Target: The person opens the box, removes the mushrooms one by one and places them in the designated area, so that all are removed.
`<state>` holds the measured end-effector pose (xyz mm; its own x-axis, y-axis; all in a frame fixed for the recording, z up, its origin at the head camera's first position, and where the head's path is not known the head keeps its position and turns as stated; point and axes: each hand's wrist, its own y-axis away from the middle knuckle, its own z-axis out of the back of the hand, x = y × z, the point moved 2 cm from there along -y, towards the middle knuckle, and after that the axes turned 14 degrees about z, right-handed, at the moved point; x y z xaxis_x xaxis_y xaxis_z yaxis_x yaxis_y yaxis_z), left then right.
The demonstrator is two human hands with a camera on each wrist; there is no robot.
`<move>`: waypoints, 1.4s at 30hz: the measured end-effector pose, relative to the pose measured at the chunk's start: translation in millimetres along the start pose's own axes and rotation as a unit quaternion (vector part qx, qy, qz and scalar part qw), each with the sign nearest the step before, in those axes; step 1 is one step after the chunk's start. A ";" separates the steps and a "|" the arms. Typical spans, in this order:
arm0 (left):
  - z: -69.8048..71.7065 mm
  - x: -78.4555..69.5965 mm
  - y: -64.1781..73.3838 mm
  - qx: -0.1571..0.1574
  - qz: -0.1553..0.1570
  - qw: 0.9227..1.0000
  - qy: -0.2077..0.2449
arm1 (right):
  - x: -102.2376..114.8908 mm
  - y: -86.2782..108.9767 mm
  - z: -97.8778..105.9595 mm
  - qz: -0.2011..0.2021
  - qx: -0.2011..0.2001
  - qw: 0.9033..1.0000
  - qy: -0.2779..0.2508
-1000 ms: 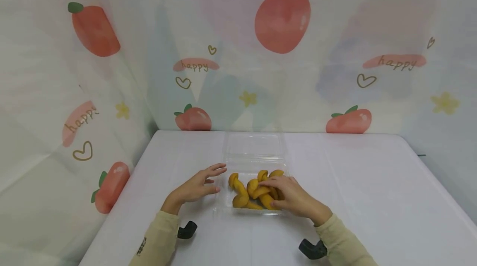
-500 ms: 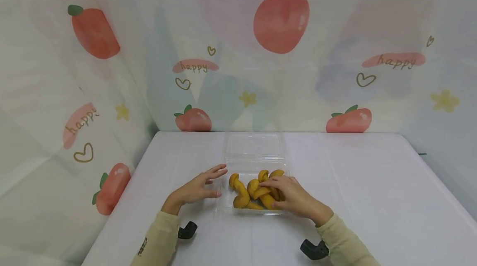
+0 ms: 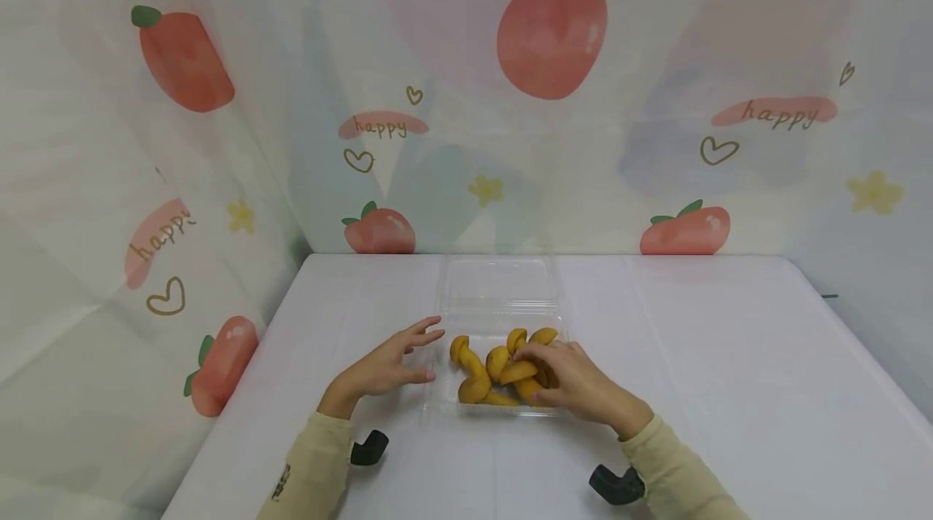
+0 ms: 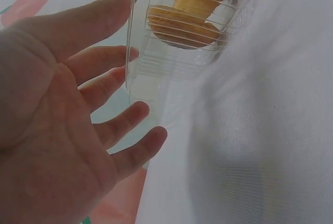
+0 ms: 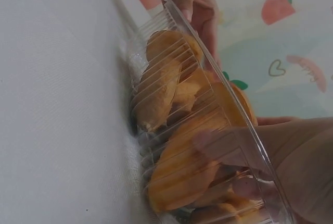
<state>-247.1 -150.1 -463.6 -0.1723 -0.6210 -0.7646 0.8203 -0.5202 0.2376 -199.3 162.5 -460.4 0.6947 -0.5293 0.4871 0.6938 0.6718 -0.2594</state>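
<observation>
A clear plastic clamshell box point(image 3: 503, 411) with its lid point(image 3: 499, 281) folded back holds several yellow-brown mushrooms point(image 3: 474, 386). My right hand point(image 3: 583, 386) reaches over the box's right side, thumb and fingers around a mushroom point(image 3: 519, 372) among the others. In the right wrist view the thumb point(image 5: 223, 143) lies against that mushroom behind the ribbed wall; some fingers are hidden. My left hand point(image 3: 382, 364) is at the box's left side with fingers spread and holds nothing. In the left wrist view its thumb and fingertips are close to the rim; contact is unclear.
A white-covered table point(image 3: 700, 358) lies under the box. Patterned cloth point(image 3: 605, 147) hangs behind it and along the left. Dark curved pieces point(image 3: 370, 448) show by both sleeves.
The mushroom under my right hand has tilted and risen slightly among the others. My left hand stays nearly in place beside the box.
</observation>
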 end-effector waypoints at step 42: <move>-1.8 2.2 -2.1 -0.002 -0.001 1.000 -0.001 | 0.6 -4.4 3.7 0.020 -0.127 0.983 -0.130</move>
<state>-248.3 -149.3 -466.9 -0.1752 -0.6211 -0.7639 0.8216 -0.5198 0.2341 -202.7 161.1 -455.9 0.6729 -0.3326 0.6608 0.7151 0.5212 -0.4659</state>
